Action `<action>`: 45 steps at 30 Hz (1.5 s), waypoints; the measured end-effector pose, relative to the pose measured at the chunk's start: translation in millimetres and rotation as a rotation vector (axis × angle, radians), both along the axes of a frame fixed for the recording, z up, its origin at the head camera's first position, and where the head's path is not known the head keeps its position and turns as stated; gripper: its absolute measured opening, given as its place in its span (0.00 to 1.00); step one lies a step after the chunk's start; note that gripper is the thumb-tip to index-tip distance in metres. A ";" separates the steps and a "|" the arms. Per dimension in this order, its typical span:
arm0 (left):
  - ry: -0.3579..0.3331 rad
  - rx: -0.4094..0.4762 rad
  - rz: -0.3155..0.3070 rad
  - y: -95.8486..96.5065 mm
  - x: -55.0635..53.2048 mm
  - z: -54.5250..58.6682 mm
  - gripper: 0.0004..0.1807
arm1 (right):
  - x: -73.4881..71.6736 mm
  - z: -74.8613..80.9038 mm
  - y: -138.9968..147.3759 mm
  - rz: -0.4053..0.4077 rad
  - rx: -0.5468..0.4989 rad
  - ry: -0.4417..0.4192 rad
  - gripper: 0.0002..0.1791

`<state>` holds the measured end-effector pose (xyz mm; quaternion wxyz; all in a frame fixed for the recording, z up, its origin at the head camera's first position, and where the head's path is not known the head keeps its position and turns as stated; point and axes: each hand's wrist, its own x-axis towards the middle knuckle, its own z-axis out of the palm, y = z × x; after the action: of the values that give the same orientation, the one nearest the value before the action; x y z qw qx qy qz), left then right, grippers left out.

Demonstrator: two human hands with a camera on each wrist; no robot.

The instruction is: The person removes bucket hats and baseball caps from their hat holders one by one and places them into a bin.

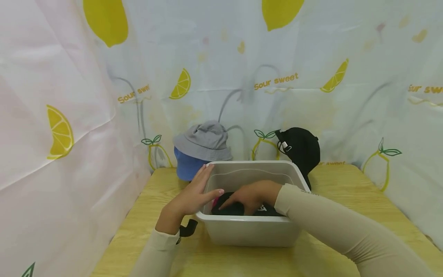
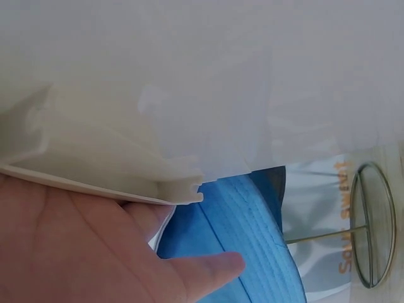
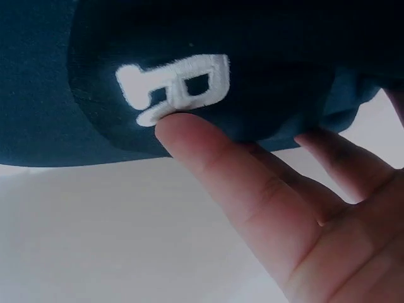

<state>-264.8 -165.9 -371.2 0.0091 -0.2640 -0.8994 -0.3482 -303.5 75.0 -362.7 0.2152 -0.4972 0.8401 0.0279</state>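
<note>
A beige sleeve (image 1: 346,227) reached in at four o'clock.
Right hand (image 1: 250,194), fingers straight, touched the lettered black cap (image 3: 252,91), maybe tidying; next probably needed gentleness. Left hand (image 1: 188,198), not squeezing, touched the tub (image 1: 254,232) at nine o'clock.

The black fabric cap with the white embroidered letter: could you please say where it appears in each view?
Head: black cap, inside the pale grey plastic bin, beneath the right hand.
Left wrist: not visible.
Right wrist: across the top.
Shared landmark, head and right wrist: its white embroidered letter.

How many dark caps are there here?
2: a black cap behind the tub, toward the right, and a lettered cap inside it, touched by the right hand. More may be hidden in there.
</note>
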 end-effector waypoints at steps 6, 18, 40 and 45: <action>-0.009 0.006 -0.008 0.5 0.4 -1.1 0.54 | 0.3 1.6 1.4 -0.002 -0.004 -0.006 0.47; -0.006 0.009 -0.019 2.1 -2.0 -0.1 0.53 | -0.3 26.1 11.0 0.029 -0.137 0.049 0.48; -0.011 -0.002 -0.001 0.5 -2.6 1.6 0.52 | -5.9 88.7 60.2 -0.190 -0.323 0.240 0.31; -0.007 0.005 -0.008 0.5 -2.0 1.7 0.50 | -9.0 89.0 69.0 -0.203 -0.369 0.305 0.29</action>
<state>-266.8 -165.4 -369.6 0.0052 -0.2663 -0.8976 -0.3514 -312.5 144.0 -273.7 -0.0067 -0.4314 0.8992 -0.0728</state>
